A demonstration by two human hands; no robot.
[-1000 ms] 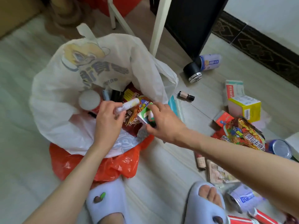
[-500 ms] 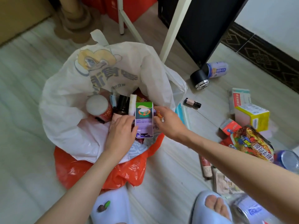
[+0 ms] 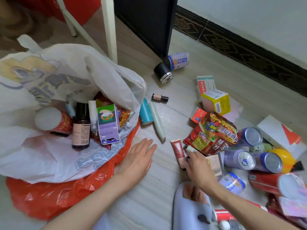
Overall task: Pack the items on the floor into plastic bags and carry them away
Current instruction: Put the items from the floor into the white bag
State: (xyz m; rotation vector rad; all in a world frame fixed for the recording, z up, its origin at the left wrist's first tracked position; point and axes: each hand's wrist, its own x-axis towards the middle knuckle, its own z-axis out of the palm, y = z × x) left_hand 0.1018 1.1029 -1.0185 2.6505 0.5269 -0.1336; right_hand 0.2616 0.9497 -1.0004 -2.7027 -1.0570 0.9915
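A white plastic bag [image 3: 49, 156] lies open on a red bag [image 3: 49, 196] at the left. Inside it are a purple box [image 3: 108, 125], a brown bottle [image 3: 81, 125], a white-lidded can [image 3: 49, 120] and a white tube [image 3: 92, 112]. My left hand [image 3: 139, 158] hovers flat and open over the floor beside the red bag. My right hand [image 3: 197, 166] curls its fingers around the lower end of a red tube [image 3: 177, 148] lying on the floor. A noodle packet [image 3: 214, 135] and several drink cans [image 3: 240, 159] lie just right of it.
On the floor between bag and pile lie a teal roll [image 3: 145, 112], a pale green pen-shaped device [image 3: 157, 123] and a small bottle [image 3: 160, 97]. Farther back are a yellow box [image 3: 216, 102], a black cylinder [image 3: 163, 73] and a white can [image 3: 178, 61]. White table legs [image 3: 110, 30] stand behind the bag.
Both hands have left the bag, leaving the purple box and white tube inside. The right hand moved right to the red tube; the left hand moved to the floor beside the red bag.
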